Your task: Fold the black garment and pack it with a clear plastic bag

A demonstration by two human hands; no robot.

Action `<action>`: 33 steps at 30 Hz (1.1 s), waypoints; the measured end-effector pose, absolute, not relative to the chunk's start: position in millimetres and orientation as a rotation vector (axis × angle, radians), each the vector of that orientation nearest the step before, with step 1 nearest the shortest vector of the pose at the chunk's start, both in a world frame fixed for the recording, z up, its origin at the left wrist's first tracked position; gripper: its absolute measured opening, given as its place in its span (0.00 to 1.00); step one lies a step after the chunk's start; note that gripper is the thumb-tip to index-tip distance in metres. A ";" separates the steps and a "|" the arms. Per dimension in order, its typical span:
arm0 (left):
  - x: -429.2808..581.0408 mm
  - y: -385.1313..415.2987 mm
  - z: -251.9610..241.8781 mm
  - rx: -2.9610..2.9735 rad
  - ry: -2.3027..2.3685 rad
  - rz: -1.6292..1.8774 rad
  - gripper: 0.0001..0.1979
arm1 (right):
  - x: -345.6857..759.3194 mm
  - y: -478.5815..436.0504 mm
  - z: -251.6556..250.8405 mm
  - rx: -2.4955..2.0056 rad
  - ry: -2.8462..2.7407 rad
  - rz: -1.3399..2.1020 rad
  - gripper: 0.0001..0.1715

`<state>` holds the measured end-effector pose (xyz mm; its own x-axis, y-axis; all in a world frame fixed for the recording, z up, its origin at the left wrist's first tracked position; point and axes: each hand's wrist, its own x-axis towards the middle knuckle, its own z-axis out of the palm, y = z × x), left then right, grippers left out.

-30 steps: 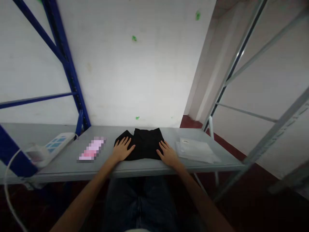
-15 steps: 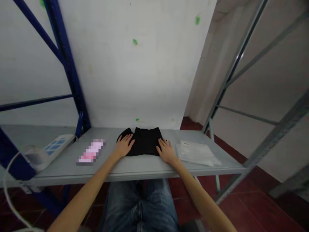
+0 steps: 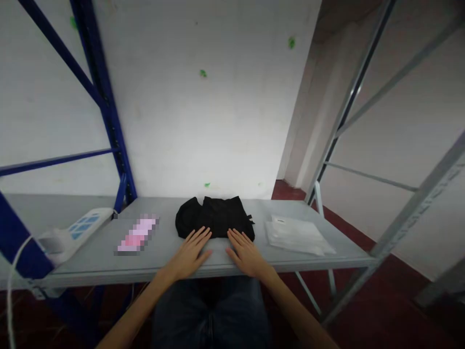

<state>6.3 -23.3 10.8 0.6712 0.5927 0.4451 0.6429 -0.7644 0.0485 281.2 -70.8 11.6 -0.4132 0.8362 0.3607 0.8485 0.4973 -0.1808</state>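
Near the shelf's (image 3: 90,264) front edge, the left hand (image 3: 191,252) and right hand (image 3: 245,252) lie flat with fingers spread, grasping nothing. Just beyond their fingertips, the folded black garment (image 3: 214,218) rests toward the back edge, perhaps barely touched.

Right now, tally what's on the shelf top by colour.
Black: 1, folded black garment
White: 2, power strip and stack of clear-white plastic bags
Pink: 1, blurred pink item
Total: 4
Both hands lie flat, left hand, right hand, fingertips at the garment's near edge.
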 end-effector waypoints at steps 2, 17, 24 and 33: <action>5.2 -24.0 11.0 -2.782 -1.040 -0.683 0.32 | 281.2 -71.0 13.2 -1.393 -2.340 -0.032 0.36; 7.1 -23.5 8.9 -2.757 -1.060 -0.619 0.34 | 278.9 -73.8 17.5 -1.427 -2.329 -0.029 0.39; 7.1 -22.5 7.4 -2.739 -1.062 -0.645 0.34 | 279.5 -71.9 14.5 -1.415 -2.307 -0.044 0.38; 8.8 -27.0 13.7 -2.680 -1.043 -0.673 0.37 | 285.6 -60.2 18.9 -1.425 -2.246 -0.125 0.34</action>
<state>8.8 -27.0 13.7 0.6498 0.5925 0.4761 0.6778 -0.7352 -0.0102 285.6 -60.2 18.9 -0.3467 0.8305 0.4360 0.8737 0.4550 -0.1719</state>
